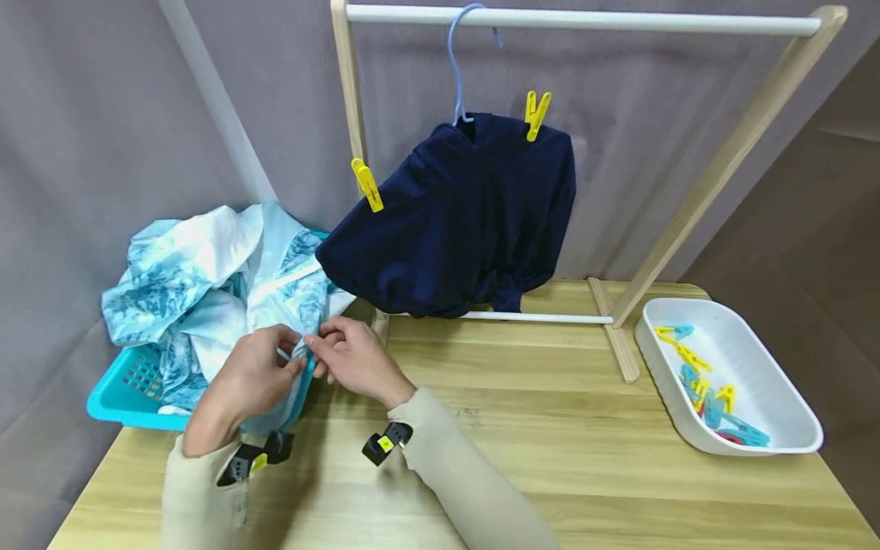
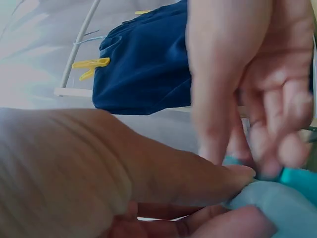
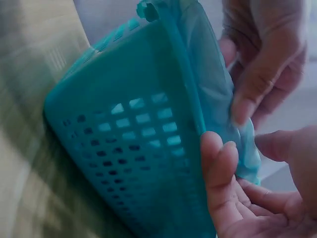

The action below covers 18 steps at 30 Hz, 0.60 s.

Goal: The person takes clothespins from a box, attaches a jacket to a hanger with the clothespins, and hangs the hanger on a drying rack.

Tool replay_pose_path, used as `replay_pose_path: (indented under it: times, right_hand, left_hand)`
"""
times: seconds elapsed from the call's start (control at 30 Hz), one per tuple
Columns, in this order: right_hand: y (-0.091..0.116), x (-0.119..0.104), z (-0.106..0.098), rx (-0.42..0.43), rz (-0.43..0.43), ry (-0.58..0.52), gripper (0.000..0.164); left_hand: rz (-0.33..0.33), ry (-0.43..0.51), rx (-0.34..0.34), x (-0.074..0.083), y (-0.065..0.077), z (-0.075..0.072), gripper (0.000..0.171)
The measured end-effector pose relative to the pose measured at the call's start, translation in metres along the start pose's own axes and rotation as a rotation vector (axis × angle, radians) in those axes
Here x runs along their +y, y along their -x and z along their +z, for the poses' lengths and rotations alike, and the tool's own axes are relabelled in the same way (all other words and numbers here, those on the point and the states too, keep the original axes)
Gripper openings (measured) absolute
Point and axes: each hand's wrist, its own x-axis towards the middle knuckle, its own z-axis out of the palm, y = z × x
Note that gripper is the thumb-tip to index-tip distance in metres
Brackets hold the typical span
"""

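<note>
A crumpled white-and-blue patterned cloth (image 1: 206,252) is heaped in a turquoise plastic basket (image 1: 113,397) and spills over its right edge. At the basket's near right rim, my left hand (image 1: 254,370) pinches a fold of the cloth between thumb and fingers. Right beside it, my right hand (image 1: 357,359) holds the cloth's edge, thumb on one side and fingers on the other. In the right wrist view, the fold passes between both hands over the basket's perforated side (image 3: 129,129). Much of the basket lies hidden under the cloth.
A dark navy garment (image 1: 467,221) hangs on a blue hanger (image 1: 451,57) from a rack's white rail (image 1: 584,21). Yellow clothespins (image 1: 367,186) clip it on both sides. To the right, a white tray (image 1: 777,367) holds several yellow, blue and red clothespins.
</note>
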Motion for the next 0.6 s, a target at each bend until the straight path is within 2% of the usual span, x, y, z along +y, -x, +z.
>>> replay_pose_path:
  times: [0.1,0.17,0.3,0.37,0.47,0.53,0.6]
  right_hand:
    - [-0.007,-0.009,0.004,-0.020,-0.029,0.087,0.042]
    - [-0.012,-0.015,0.005,-0.034,-0.050,0.103,0.041]
    - [-0.017,-0.023,0.005,-0.077,-0.076,0.025,0.033]
    - [-0.018,-0.025,0.007,-0.097,-0.079,-0.036,0.027]
    - [-0.016,-0.025,0.009,-0.098,-0.076,-0.124,0.021]
    - [-0.015,-0.025,0.008,-0.077,-0.078,-0.166,0.019]
    - [-0.014,-0.027,0.005,-0.054,-0.090,-0.160,0.019]
  left_hand:
    - [-0.017,0.036,0.027,0.000,0.004,-0.003,0.031]
    - [-0.030,0.090,0.044,0.001,0.007,-0.005,0.032]
    - [0.018,0.110,0.109,-0.003,0.012,-0.010,0.034]
    - [0.071,0.069,0.147,-0.008,0.017,-0.015,0.037]
    - [0.126,-0.055,0.219,-0.019,0.026,-0.030,0.043]
    - [0.104,-0.140,0.251,-0.027,0.028,-0.045,0.057]
    - [0.049,-0.232,0.258,-0.039,0.023,-0.062,0.084]
